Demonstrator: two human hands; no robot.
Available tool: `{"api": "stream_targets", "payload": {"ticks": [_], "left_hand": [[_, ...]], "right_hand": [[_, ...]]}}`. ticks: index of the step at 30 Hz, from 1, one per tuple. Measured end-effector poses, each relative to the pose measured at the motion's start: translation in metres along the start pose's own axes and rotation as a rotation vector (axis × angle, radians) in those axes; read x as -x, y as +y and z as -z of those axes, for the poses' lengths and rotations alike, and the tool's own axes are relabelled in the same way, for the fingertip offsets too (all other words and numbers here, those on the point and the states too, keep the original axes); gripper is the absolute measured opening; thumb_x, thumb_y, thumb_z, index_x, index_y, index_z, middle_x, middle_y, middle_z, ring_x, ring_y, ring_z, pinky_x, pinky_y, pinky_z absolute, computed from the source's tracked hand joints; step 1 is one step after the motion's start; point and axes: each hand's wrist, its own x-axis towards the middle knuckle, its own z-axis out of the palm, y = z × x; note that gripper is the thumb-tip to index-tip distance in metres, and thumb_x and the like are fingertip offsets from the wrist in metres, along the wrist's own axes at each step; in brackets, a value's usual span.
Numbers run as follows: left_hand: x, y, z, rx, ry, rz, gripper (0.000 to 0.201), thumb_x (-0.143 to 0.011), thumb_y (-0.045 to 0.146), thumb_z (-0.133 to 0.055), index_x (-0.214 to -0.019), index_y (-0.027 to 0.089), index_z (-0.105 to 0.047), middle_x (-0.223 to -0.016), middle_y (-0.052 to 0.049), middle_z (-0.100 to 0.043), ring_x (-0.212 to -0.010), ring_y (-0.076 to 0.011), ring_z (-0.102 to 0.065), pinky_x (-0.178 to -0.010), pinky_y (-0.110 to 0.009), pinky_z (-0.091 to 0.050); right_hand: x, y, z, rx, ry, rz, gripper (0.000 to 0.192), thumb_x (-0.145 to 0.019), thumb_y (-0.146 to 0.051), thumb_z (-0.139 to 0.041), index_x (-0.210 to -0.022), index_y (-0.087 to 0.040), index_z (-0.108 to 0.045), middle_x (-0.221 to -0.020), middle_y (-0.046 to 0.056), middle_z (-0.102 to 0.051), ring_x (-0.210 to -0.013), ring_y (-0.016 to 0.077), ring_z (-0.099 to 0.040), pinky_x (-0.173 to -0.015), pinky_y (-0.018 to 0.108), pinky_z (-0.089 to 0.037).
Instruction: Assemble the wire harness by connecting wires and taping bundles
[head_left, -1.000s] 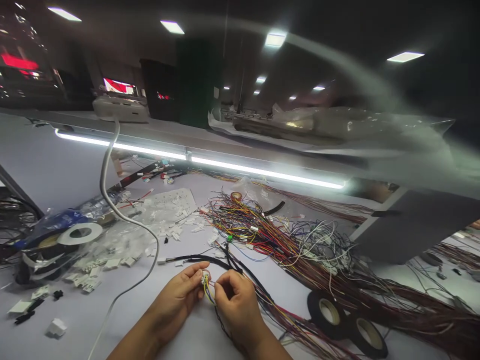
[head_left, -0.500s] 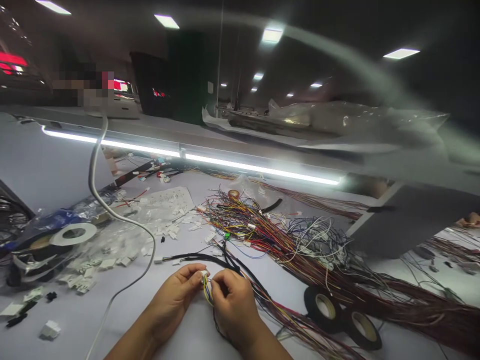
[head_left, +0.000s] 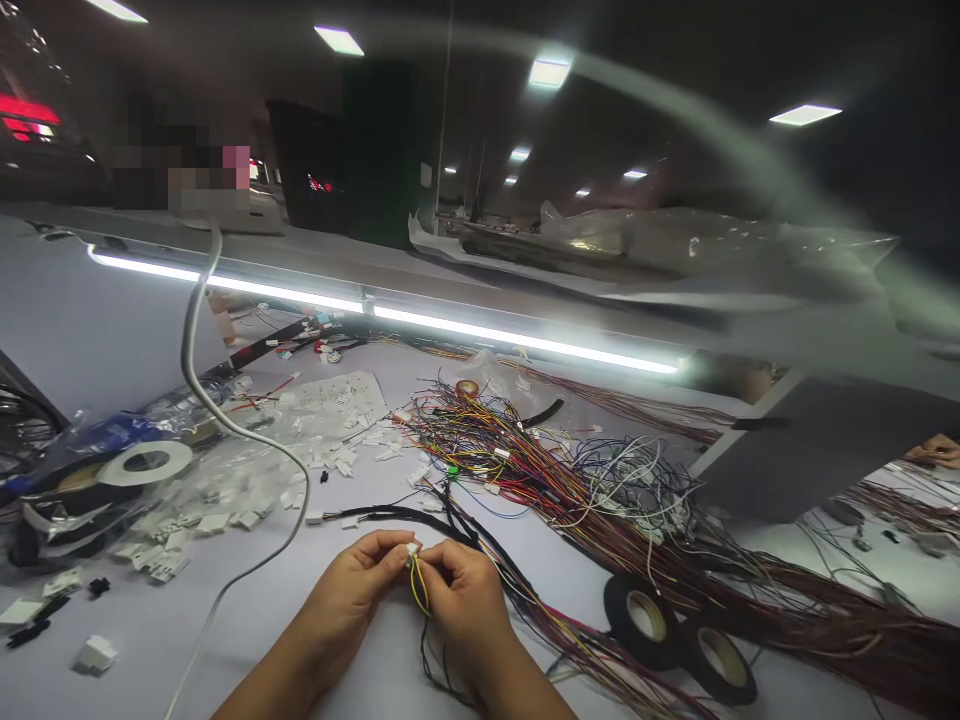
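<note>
Left hand [head_left: 358, 590] and right hand [head_left: 461, 600] meet fingertip to fingertip near the front edge of the white surface [head_left: 135, 660], both pinched on a small white connector [head_left: 412, 550] with yellow wires [head_left: 418, 590] trailing below it. Just beyond lies a black cable bundle [head_left: 397, 515]. Farther back sprawls a tangle of coloured wires [head_left: 540, 470]. Two black tape rolls [head_left: 679, 635] sit to the right; loose white connector housings [head_left: 187, 525] scatter left.

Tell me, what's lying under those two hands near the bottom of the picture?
Under the left hand and right hand lies bare white table. Yellow and dark wires hang from the small white connector they pinch. The hands cover where the wires enter it.
</note>
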Motion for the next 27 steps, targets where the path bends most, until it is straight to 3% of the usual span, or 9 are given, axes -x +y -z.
{"api": "stream_targets", "payload": {"ticks": [6, 11, 14, 16, 19, 21, 24, 27], "left_hand": [[-0.002, 0.000, 0.002, 0.027, -0.001, 0.002, 0.028, -0.067, 0.029, -0.083, -0.089, 0.017, -0.071, -0.079, -0.003, -0.073, -0.079, -0.0152, -0.066, -0.079, -0.025, -0.048], [-0.005, -0.003, 0.004, -0.058, 0.016, -0.002, 0.031, -0.067, 0.032, -0.082, -0.091, 0.017, -0.071, -0.081, -0.003, -0.073, -0.078, -0.0155, -0.064, -0.078, -0.026, -0.047], [-0.007, -0.008, 0.005, -0.138, 0.030, -0.032, 0.033, -0.067, 0.035, -0.081, -0.092, 0.016, -0.070, -0.083, -0.003, -0.073, -0.080, -0.0166, -0.063, -0.078, -0.027, -0.047], [-0.009, -0.010, 0.006, -0.169, 0.024, -0.069, 0.037, -0.067, 0.039, -0.080, -0.094, 0.016, -0.068, -0.082, -0.003, -0.072, -0.080, -0.0175, -0.063, -0.078, -0.028, -0.047], [-0.008, -0.005, 0.006, -0.298, -0.010, -0.137, 0.048, -0.074, 0.053, -0.069, -0.105, 0.017, -0.063, -0.070, 0.001, -0.067, -0.063, -0.0156, -0.059, -0.063, -0.027, -0.045], [-0.003, 0.006, 0.006, -0.514, -0.056, -0.213, 0.050, -0.080, 0.060, -0.056, -0.109, 0.019, -0.060, -0.068, 0.002, -0.065, -0.055, -0.0146, -0.055, -0.055, -0.026, -0.041], [0.017, 0.032, 0.009, -0.921, -0.112, -0.311, 0.042, -0.085, 0.058, -0.049, -0.095, 0.020, -0.063, -0.068, 0.001, -0.065, -0.060, -0.0169, -0.057, -0.060, -0.027, -0.042], [0.046, 0.056, 0.018, -1.109, -0.050, -0.370, 0.037, -0.081, 0.057, -0.053, -0.081, 0.022, -0.063, -0.069, 0.002, -0.064, -0.065, -0.0176, -0.056, -0.064, -0.026, -0.041]], "right_hand": [[-0.004, 0.001, 0.000, -0.057, -0.019, -0.075, 0.016, -0.081, -0.026, -0.059, -0.073, -0.016, -0.068, -0.068, 0.002, -0.068, -0.059, 0.0127, -0.058, -0.057, 0.020, -0.044], [-0.004, 0.008, -0.002, -0.011, 0.021, -0.045, 0.018, -0.080, -0.025, -0.057, -0.068, -0.016, -0.068, -0.064, 0.002, -0.066, -0.058, 0.0126, -0.057, -0.056, 0.021, -0.042], [-0.004, 0.010, 0.001, -0.002, -0.020, -0.033, 0.018, -0.080, -0.026, -0.059, -0.070, -0.017, -0.071, -0.066, 0.002, -0.068, -0.060, 0.0130, -0.057, -0.059, 0.022, -0.042], [-0.004, 0.008, 0.000, -0.052, -0.043, -0.076, 0.019, -0.080, -0.031, -0.062, -0.071, -0.017, -0.071, -0.067, 0.002, -0.069, -0.061, 0.0137, -0.058, -0.059, 0.023, -0.042], [-0.005, -0.003, -0.007, -0.261, -0.094, -0.240, 0.032, -0.078, -0.045, -0.067, -0.070, -0.014, -0.069, -0.065, 0.004, -0.067, -0.059, 0.0141, -0.057, -0.056, 0.024, -0.042], [-0.006, -0.015, -0.012, -0.441, -0.179, -0.365, 0.046, -0.071, -0.057, -0.071, -0.068, -0.012, -0.065, -0.061, 0.004, -0.063, -0.054, 0.0128, -0.054, -0.052, 0.023, -0.041], [-0.003, -0.039, -0.010, -0.630, -0.429, -0.456, 0.060, -0.067, -0.070, -0.067, -0.077, -0.011, -0.061, -0.063, 0.004, -0.061, -0.050, 0.0115, -0.055, -0.051, 0.023, -0.041], [0.005, -0.067, -0.004, -0.599, -0.711, -0.462, 0.057, -0.077, -0.070, -0.056, -0.092, -0.015, -0.058, -0.067, 0.002, -0.061, -0.043, 0.0078, -0.051, -0.045, 0.019, -0.036]]}}
